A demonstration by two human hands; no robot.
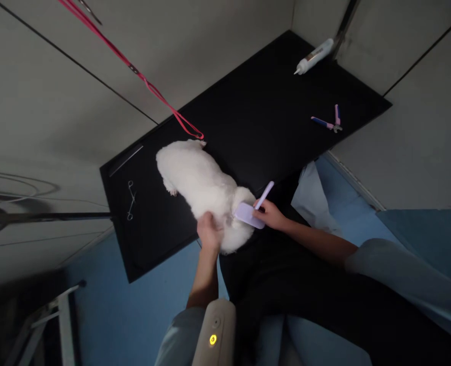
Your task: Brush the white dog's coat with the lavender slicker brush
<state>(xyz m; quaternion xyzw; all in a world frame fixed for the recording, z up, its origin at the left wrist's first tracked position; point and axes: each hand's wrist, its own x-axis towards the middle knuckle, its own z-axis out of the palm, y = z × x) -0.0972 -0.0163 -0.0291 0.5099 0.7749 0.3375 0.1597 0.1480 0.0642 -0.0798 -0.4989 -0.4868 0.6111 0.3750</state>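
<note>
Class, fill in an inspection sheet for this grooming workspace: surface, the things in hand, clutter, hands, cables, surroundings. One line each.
Surface: black table, dark and matt, set at an angle in the view.
Things in hand: white dog standing on the table; lilac brush against its rear fur.
Clutter: white bottle at the far corner; nail clippers; metal forceps and a metal comb at the left end.
Hands: left hand rests on the dog's rump; right hand grips the brush.
Cables: red leash running from above to the dog's neck.
Surroundings: grey tiled floor; blue clothing below.
</note>
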